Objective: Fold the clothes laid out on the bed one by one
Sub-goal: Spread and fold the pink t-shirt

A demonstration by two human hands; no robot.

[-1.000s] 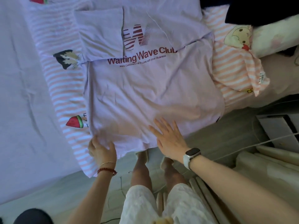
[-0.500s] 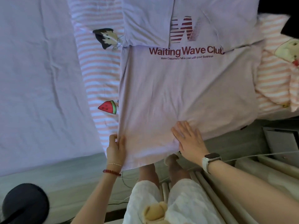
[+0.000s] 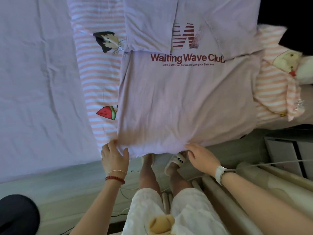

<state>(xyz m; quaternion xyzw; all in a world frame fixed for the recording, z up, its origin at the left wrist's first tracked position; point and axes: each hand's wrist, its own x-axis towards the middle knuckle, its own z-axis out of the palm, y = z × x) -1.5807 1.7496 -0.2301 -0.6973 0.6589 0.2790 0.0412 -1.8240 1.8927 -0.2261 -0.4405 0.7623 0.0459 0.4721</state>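
Note:
A pale lilac T-shirt (image 3: 183, 99) with red "Waiting Wave Club" print lies flat on the bed, both sleeves folded in over its chest. Its bottom hem hangs over the near bed edge. My left hand (image 3: 114, 156) grips the hem at its left corner, thumb on top of the cloth. My right hand (image 3: 200, 156) holds the hem further right, fingers curled under the fabric. Under the T-shirt lies a pink and white striped garment (image 3: 100, 78) with a watermelon print and a cartoon girl's head.
The lilac bedsheet (image 3: 37, 82) spreads to the left. A striped bundle with a cartoon print (image 3: 277, 85) lies at the right bed edge. My legs and slippers (image 3: 176, 161) stand below the hem. Pale rolled tubes (image 3: 254, 192) and a grey box (image 3: 288, 150) sit at the right.
My right hand slid from lying flat on the shirt down to the hem and curled under it. My left hand stayed at the left hem corner. The camera came closer.

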